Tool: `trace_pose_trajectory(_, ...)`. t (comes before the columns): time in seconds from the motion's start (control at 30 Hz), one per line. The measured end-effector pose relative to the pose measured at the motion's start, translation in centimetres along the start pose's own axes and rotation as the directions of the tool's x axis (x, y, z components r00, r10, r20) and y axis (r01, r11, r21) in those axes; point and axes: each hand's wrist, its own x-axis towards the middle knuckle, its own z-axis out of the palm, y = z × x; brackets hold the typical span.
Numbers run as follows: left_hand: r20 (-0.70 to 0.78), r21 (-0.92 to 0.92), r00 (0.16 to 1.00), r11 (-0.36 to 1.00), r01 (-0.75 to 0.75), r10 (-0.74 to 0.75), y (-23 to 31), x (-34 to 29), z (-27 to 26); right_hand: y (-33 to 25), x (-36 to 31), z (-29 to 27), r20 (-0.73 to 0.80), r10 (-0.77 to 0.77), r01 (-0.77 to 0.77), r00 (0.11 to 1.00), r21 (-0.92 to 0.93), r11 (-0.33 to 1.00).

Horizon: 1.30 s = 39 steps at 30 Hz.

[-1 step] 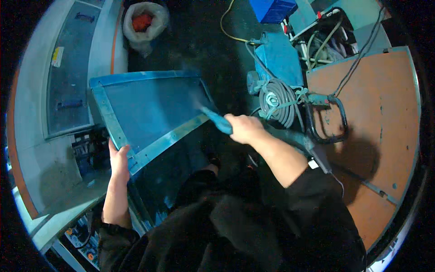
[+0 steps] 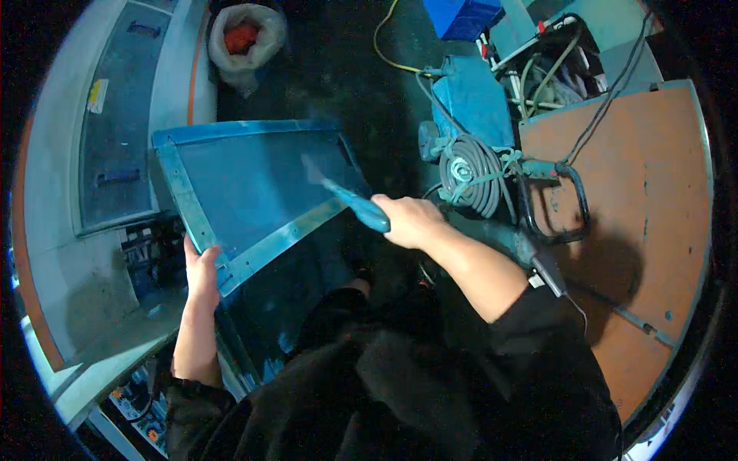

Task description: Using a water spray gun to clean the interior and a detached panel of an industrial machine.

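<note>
A blue framed panel [image 2: 257, 180] with holes along its rim is tilted in front of me, to the left. My left hand [image 2: 202, 273] grips its near left corner, thumb on top of the rim and fingers underneath. In my right hand [image 2: 411, 221] is a blue-handled tool [image 2: 364, 212], closed in the fingers and pointing over the panel's right part. Motion blurs its pale, thin head, so its exact kind is unclear. I cannot tell whether its tip touches the surface.
On the left stands a pale cabinet [image 2: 173, 84]; beyond the panel is a lined bin [image 2: 270, 54] with something red inside. A blue wheeled machine [image 2: 470, 96] bears a coiled grey hose [image 2: 492, 184]. An orange-brown tabletop [image 2: 661, 161] lies right, with cables hanging over it.
My right hand and the blue-handled tool have shifted slightly left, further over the panel. The left hand and the panel stay where they were.
</note>
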Motion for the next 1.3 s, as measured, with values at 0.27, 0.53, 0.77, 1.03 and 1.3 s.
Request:
trace_pose_trajectory(0.27, 0.018, 0.024, 0.996, 0.996, -0.091, 0.09, 0.9, -0.3, 0.5, -0.7, -0.5, -1.4, -0.036, 0.052, -0.053, 0.998, -0.012, 0.999)
trace_pose_trajectory(0.53, -0.006, 0.108, 0.983, 0.977, -0.182, 0.184, 2.6, -1.1, 2.5, -2.6, -3.1, -3.7, -0.096, -0.079, 0.078, 0.992, -0.01, 0.997)
trace_pose_trajectory(0.77, -0.016, 0.14, 0.969, 0.96, -0.242, 0.246, 3.2, -1.4, 3.9, -5.6, -5.3, -5.6, -0.249, -0.207, 0.204, 0.946, -0.04, 0.978)
trace_pose_trajectory(1.03, -0.047, 0.161, 0.963, 0.953, -0.255, 0.266, 4.8, -3.6, 5.9, -7.9, -8.2, -8.2, -0.372, -0.338, 0.319, 0.865, -0.112, 0.941)
trace_pose_trajectory(1.3, -0.002, 0.076, 0.987, 0.984, -0.163, 0.163, 6.2, -4.5, 7.7, -9.4, -12.3, -9.8, -0.341, -0.501, 0.346, 0.796, -0.424, 0.837)
